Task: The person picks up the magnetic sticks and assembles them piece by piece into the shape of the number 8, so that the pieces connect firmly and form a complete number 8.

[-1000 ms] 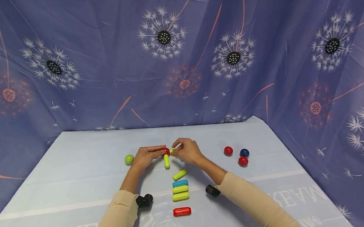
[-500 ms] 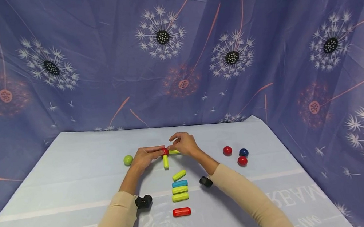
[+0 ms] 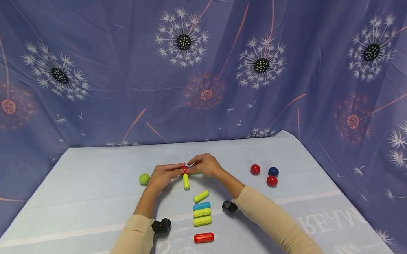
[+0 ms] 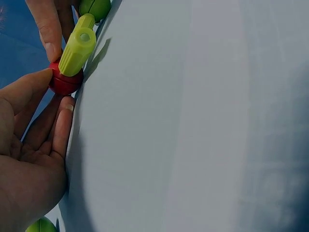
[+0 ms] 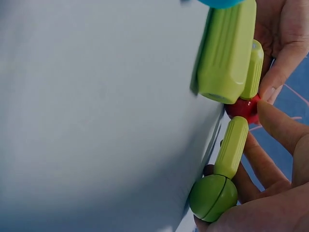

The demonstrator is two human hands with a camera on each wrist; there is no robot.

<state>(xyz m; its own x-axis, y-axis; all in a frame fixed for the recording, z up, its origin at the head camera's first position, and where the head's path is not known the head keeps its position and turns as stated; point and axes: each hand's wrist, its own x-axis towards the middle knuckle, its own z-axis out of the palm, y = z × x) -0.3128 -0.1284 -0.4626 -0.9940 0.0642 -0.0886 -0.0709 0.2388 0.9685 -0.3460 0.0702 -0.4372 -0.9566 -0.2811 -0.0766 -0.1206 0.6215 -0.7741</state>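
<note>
Thumb and fingers of my left hand pinch a red ball of a rod-and-ball building toy. From the other side my right hand has its thumb and a finger on the same ball. One yellow-green rod sticks out from the ball toward me. Another yellow-green rod runs from it to the right, ending at a green ball beneath my right hand. In the head view that green ball is hidden by the hand.
Loose yellow-green rods, a blue rod and a red rod lie nearer me. A green ball sits to the left. Two red balls and a dark blue ball are at the right. A patterned curtain hangs behind the table.
My right hand has let go of the right-hand rod, lifted slightly, then come down with its thumb and finger at the red ball. My left hand keeps its pinch in place.
</note>
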